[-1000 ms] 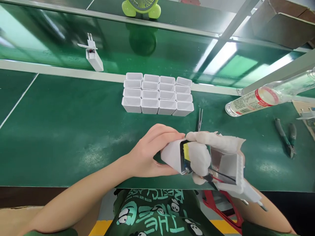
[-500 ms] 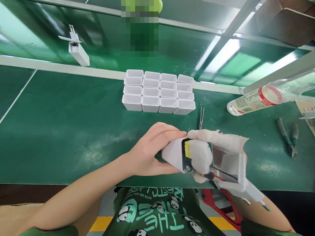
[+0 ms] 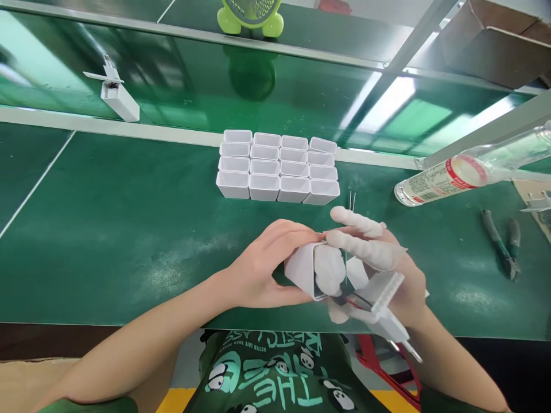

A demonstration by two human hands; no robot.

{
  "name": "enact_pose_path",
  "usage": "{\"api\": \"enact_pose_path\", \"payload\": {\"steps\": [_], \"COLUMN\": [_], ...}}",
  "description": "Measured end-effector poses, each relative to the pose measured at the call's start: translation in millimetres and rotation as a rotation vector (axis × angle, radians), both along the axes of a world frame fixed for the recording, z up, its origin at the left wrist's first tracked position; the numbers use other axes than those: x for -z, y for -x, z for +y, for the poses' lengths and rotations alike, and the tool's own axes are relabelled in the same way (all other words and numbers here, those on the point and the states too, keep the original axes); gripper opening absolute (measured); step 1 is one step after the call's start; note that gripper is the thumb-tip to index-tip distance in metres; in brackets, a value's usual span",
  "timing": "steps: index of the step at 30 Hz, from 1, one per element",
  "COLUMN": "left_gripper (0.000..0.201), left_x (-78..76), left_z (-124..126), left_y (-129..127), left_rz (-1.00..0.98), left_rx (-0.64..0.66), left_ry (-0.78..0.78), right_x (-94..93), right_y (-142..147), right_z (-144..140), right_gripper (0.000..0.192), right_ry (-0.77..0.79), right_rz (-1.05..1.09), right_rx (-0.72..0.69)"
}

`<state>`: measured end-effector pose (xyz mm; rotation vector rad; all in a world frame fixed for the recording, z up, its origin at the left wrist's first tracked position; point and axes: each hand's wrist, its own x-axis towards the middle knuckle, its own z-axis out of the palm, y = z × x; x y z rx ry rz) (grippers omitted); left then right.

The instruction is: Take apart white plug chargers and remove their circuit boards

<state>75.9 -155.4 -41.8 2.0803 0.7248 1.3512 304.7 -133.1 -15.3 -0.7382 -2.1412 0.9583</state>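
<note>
Near the front edge of the green tabletop [image 3: 107,229], a smooth white plastic shell [image 3: 301,269] lies sideways in the left hand [image 3: 262,267], grip closed, its open mouth facing right so the cloth-capped fingers of the right hand [image 3: 387,275] can press the wired plug cap [image 3: 383,307] inward; matching empty shells [image 3: 278,172] stand gridded beyond.

Green bench [image 3: 107,229], white casings [image 3: 278,172], bottle [image 3: 443,178], pliers [image 3: 501,241]
</note>
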Motion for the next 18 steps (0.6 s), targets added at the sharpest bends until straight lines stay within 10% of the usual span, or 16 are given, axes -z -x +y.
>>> {"api": "enact_pose_path", "payload": {"steps": [9,18], "left_gripper": [0.112,0.114], "left_x": [-1.0,2.6], "left_z": [-5.3,-4.7], "left_y": [1.0,-4.3], "left_rz": [-0.1,-0.098], "left_rx": [0.41,0.255], "left_ry": [0.561,0.82], "right_x": [0.0,27.2], "right_y": [-10.4,11.9], "right_z": [8.3,-1.4], "right_gripper": [0.073,0.052], "right_ry": [0.117,-0.215], "right_rz": [-0.025,0.056], "right_rx": [-0.272,0.18]}}
